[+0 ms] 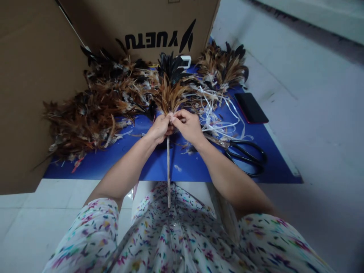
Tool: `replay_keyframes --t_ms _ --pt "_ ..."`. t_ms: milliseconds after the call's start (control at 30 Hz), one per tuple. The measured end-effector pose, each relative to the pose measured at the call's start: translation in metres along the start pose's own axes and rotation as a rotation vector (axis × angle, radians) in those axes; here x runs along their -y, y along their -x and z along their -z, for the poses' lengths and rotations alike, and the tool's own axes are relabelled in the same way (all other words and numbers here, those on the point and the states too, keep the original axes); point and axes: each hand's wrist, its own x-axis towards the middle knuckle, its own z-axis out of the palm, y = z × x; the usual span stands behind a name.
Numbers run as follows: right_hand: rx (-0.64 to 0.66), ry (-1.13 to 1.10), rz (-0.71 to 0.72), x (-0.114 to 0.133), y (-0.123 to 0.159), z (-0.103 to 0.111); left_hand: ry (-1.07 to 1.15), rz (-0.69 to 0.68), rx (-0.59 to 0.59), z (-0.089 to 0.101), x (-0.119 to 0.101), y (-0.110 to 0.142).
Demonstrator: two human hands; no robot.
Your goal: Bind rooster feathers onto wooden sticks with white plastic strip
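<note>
A feather duster point(170, 93), brown with black tips, points away from me, its thin stick point(168, 170) running back over the table edge toward my body. My left hand point(161, 127) is closed round the stick just below the feathers. At the same spot, the fingers of my right hand point(186, 123) are pinched together against the base of the feathers. What the right fingertips hold is too small to make out. A large heap of loose brown feathers point(93, 106) lies to the left of my hands, and tangled white ribbon point(213, 113) lies to the right.
Black-handled scissors point(247, 155) and a dark phone point(251, 108) lie on the right of the blue tabletop point(142, 167). Another feather bunch point(224, 64) sits at the back right. Cardboard boxes point(31, 94) stand at the left and behind. A white object point(185, 61) lies near the back.
</note>
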Motion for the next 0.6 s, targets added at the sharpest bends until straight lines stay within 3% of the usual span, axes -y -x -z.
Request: replay_keyframes --t_ms 367,600 --pt "-0.074 -0.34 -0.217 0.0043 -0.0051 -0.0016 -0.013 0.005 0.069 0.0029 -0.0051 0.0046" --pt "-0.134 -0.431 -0.24 0.0093 -0.0068 0.002 -0.019 -0.053 0.063 0.0053 -0.0056 0.0047"
